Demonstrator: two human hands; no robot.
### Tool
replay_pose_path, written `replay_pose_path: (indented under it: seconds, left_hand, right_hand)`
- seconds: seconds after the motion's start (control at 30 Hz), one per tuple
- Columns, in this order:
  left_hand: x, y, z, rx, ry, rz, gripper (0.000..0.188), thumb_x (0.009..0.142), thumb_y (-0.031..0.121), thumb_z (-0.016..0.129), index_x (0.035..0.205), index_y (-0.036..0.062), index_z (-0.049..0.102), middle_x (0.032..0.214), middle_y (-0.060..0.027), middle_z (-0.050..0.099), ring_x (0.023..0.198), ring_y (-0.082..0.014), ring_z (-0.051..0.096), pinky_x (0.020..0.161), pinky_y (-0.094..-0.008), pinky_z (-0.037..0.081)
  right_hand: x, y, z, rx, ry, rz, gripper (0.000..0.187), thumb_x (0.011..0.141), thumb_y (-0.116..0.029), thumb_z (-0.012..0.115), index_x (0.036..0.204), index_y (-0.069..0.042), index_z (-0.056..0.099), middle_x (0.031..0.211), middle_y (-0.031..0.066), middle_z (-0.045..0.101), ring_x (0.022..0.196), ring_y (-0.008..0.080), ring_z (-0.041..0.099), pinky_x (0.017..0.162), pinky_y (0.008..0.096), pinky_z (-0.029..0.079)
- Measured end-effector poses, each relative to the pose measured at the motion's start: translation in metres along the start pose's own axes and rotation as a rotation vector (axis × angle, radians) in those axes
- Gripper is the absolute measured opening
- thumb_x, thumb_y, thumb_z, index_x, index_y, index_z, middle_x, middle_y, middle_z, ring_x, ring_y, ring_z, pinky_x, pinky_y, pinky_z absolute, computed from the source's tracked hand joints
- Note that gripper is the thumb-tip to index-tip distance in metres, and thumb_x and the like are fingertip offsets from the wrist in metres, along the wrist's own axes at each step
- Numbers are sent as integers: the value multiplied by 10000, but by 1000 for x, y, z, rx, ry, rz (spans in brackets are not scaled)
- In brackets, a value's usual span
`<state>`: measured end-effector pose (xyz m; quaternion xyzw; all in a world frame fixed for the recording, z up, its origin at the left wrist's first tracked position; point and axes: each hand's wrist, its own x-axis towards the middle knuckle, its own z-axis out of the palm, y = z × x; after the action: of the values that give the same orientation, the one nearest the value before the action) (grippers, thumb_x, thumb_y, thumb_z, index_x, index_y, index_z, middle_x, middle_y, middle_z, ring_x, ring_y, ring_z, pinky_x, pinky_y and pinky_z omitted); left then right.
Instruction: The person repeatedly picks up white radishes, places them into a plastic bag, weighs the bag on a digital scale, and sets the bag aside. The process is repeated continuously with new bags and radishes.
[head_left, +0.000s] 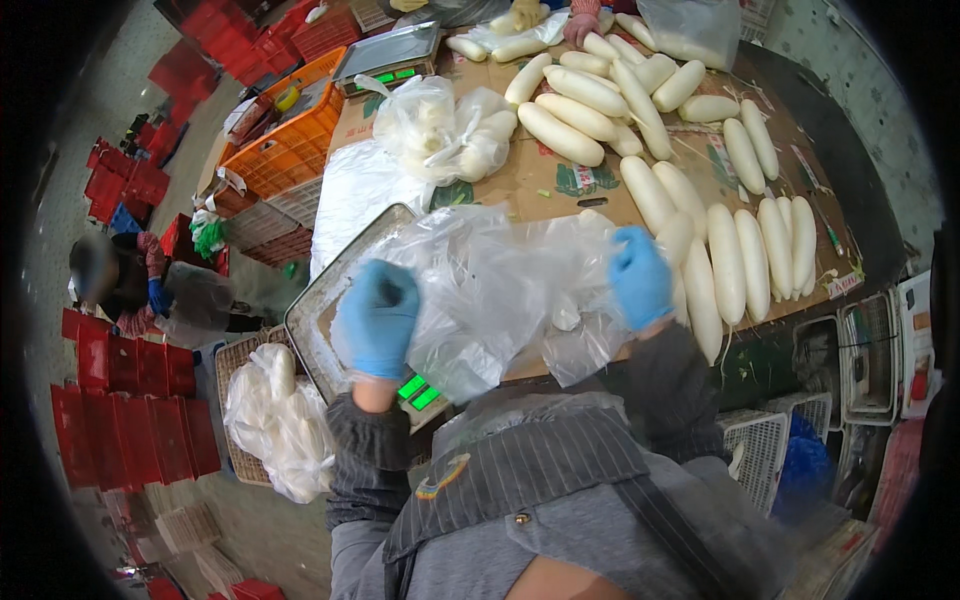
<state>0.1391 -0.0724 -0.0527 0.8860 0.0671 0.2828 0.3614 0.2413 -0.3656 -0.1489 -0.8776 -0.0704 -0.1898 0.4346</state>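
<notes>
A clear plastic bag (480, 290) spreads between my two hands over the near edge of the table. My left hand (380, 315), in a blue glove, is closed on the bag's left side, above a metal-topped scale (310, 320) with a green lit display. My right hand (640, 275), also blue-gloved, is closed at the bag's right end. Just beyond it lie long white radishes (650, 195), and several more (730, 265) are lined up to the right. Filled bags of radishes (440, 130) rest farther back. What the bag holds is hard to make out.
A stack of white plastic sheets (355, 195) lies at the table's left. Beside it are an orange crate (285, 150) and a second scale (390, 55). Bagged radishes (275, 420) fill a basket at lower left. Co-workers' gloved hands (580, 25) reach in at the far side.
</notes>
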Motion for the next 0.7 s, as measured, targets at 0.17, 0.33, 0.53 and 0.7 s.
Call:
replay_pose_path:
  seconds: [0.17, 0.33, 0.53, 0.7]
  left_hand:
    - [20, -26, -27, -450, -62, -209, 202, 755, -6, 705, 876, 35, 549, 788, 3, 573, 694, -78, 534, 635, -217, 460]
    - [-14, 46, 72, -451, -518, -213, 373, 763, 102, 746, 1088, 15, 584, 847, -27, 630, 735, -110, 576, 689, -248, 481]
    - [-17, 20, 119, -682, -483, -482, 244, 772, 140, 765, 956, 1, 686, 818, -36, 681, 699, -102, 601, 625, -243, 482]
    - [4, 35, 103, -599, -557, -523, 142, 771, 81, 749, 859, -11, 685, 800, -40, 670, 675, -103, 594, 606, -241, 483]
  right_hand:
    - [32, 31, -37, 508, -296, 215, 136, 827, -51, 626, 956, -19, 595, 869, 48, 614, 770, 108, 588, 680, 251, 488]
    - [34, -50, -26, 959, -564, 261, 168, 855, -55, 627, 1012, -9, 591, 937, 29, 609, 850, 93, 570, 769, 230, 480]
    - [32, -78, -37, 1109, -225, 72, 394, 860, -44, 609, 1220, -13, 451, 1104, 63, 558, 950, 135, 567, 880, 275, 482]
    - [-9, -68, -30, 832, -668, 325, 190, 859, -112, 668, 974, -13, 554, 924, 40, 589, 886, 123, 579, 816, 271, 489]
